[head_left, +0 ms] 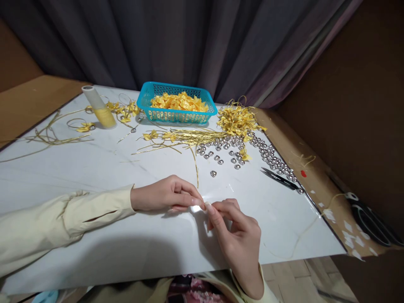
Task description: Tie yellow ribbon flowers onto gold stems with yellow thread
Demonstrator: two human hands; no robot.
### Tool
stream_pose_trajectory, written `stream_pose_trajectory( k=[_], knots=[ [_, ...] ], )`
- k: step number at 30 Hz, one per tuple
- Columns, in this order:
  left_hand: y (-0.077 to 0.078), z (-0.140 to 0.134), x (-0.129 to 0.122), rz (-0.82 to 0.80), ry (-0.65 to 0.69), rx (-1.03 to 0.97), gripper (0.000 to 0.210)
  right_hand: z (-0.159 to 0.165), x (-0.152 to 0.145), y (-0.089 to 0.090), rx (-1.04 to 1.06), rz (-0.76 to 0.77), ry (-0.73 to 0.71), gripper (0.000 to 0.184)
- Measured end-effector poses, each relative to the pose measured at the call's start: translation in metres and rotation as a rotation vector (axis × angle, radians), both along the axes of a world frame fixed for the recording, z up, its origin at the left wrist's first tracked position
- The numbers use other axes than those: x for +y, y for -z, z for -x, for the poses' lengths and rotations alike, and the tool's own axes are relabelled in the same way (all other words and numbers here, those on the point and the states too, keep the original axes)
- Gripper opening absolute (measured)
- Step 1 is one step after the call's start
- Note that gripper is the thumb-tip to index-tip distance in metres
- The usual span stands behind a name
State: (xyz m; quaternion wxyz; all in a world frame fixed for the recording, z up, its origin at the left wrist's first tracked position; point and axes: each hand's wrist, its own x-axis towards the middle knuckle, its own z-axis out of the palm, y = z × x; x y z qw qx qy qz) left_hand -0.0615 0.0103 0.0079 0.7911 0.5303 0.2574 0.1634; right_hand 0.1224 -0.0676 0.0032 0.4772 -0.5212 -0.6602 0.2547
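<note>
Above the front part of the white tabletop [104,176], my left hand [170,194] and my right hand [238,229] meet fingertip to fingertip. Both are closed in a pinch, and whatever lies between the fingertips is too small and hidden to make out. Just beyond them sits a single silver bead [213,173], with more silver beads [273,158] scattered behind and to the right. A bundle of gold cords [195,137] lies farther back, one cord pointing toward my left hand. Yellow ribbon bows [238,120] are heaped at the cords' right end.
A blue plastic basket [176,118] of yellow bows stands at the back. Left of it leans a spool of yellow thread [102,111], near loose gold cords [52,134]. Black thread snips [280,179] lie on the right; black-handled scissors [372,221] rest past the tabletop's right edge.
</note>
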Motion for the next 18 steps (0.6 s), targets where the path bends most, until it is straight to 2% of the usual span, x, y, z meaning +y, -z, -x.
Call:
stream_pose_trajectory(
  k=[18],
  knots=[
    [0.0015, -0.0011, 0.0013, 0.013, -0.005, 0.018, 0.021, 0.0002, 0.0009, -0.0002, -0.021, -0.032, -0.01, 0.018]
  ],
)
